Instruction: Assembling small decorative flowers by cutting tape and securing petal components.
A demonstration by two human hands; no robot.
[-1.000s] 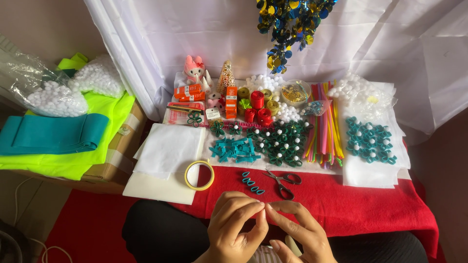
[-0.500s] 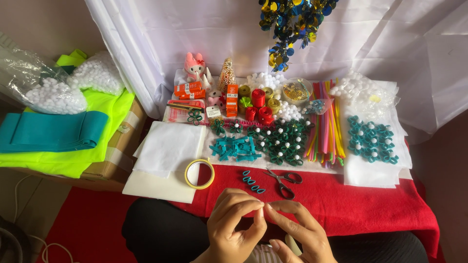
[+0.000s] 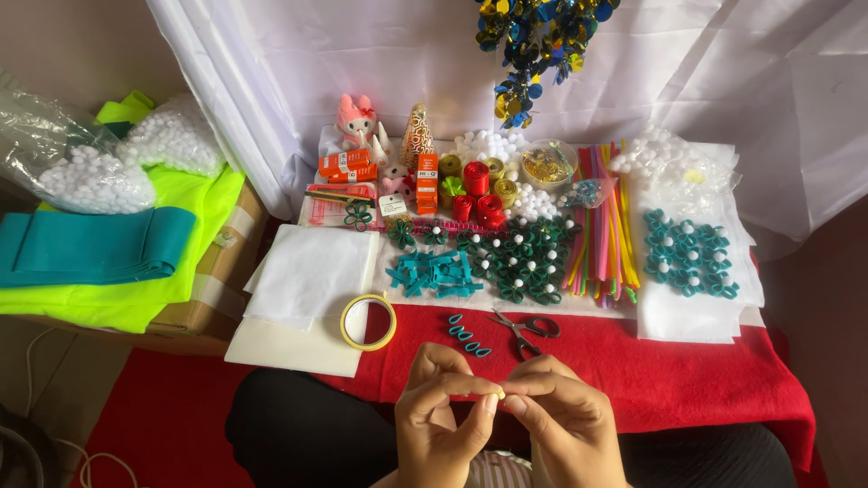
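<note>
Having risen a little since a second ago, the left hand (image 3: 438, 420) and right hand (image 3: 565, 425) are meeting fingertip to fingertip, pinching a tiny pale bead (image 3: 497, 394) just below the scissors (image 3: 524, 330) and teal loops (image 3: 466, 336).

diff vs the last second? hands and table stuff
Little changed. The left hand and right hand stay low in view with fingertips meeting over a tiny pale bit; before, the fingers overlapped more and hid it. Nothing was picked up or set down. The tape roll, scissors and teal loops on the red cloth lie where they were.
</note>
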